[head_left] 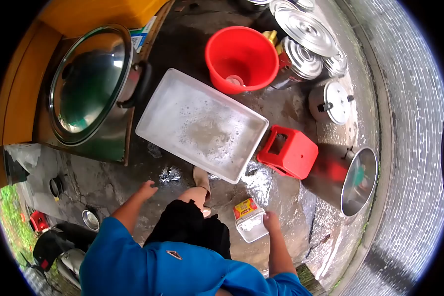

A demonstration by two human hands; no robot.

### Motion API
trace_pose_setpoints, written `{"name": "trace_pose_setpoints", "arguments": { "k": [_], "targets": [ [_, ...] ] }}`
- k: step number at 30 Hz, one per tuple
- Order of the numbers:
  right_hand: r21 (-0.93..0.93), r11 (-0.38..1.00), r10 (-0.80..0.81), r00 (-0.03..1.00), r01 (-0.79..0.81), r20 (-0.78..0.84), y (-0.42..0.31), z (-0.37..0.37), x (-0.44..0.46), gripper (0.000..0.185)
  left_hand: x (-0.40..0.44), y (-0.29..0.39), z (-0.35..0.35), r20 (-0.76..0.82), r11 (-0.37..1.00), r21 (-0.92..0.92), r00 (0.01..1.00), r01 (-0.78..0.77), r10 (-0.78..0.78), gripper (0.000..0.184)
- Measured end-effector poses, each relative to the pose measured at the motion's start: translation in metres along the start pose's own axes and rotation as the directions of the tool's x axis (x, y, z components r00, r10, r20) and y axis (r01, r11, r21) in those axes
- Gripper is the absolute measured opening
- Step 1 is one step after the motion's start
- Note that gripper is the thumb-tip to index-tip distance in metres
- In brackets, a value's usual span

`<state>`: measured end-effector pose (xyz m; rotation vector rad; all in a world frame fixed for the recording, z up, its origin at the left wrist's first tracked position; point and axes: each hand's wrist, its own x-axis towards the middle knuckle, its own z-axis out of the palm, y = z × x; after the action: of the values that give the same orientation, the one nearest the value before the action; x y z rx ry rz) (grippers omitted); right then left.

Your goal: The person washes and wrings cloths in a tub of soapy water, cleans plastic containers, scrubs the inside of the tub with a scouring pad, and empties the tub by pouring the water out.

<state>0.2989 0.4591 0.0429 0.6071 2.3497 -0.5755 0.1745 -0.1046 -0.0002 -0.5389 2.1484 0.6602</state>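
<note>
My right hand (270, 221) grips the rim of a small white tub (250, 222) with a red and yellow label, held low over the wet ground. Whitish contents show inside the tub. My left hand (147, 189) hangs free at the left of my legs, fingers a little apart, holding nothing. In front of my feet lies a large white rectangular tray (165, 118) with sudsy, cloudy water in it. A red stool (296, 155) stands close to the tray's right corner. Behind the tray is a red basin (246, 56) with a small pale item at its bottom.
At the left, a big lidded pot (91, 86) rests on a low surface. Lidded metal pots (301, 56) crowd the back right, with a lidded steamer (333, 102) nearby. A tall steel pot (343, 177) lies right of the stool. A brick wall (404, 123) runs along the right.
</note>
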Motion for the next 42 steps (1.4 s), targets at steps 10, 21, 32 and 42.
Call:
{"name": "trace_pose_setpoints", "arguments": {
  "k": [10,21,32,42],
  "targets": [
    [0.28,0.831,-0.541,0.816,0.481,0.204,-0.286,-0.041,0.106,0.026,0.034,0.066,0.004,-0.104,0.884,-0.453,0.992,-0.115,0.076,0.04],
    [-0.035,0.56,-0.56,0.409,0.828,0.721,-0.297,-0.095,0.186,0.029,0.008,-0.017,0.084,-0.223,0.561,-0.816,0.818,0.14,-0.53,0.036],
    [-0.586,0.443,-0.325,0.731,0.678,0.6,-0.243,-0.13,0.478,0.075,0.044,0.201,0.239,0.203,-0.065,-0.974,0.7,0.219,-0.685,0.109],
    [-0.271,0.858,-0.381,0.895,0.436,0.231,-0.251,-0.018,0.505,0.076,0.125,0.289,0.38,0.767,-0.752,-0.591,0.493,0.293,-0.411,0.12]
  ]
}}
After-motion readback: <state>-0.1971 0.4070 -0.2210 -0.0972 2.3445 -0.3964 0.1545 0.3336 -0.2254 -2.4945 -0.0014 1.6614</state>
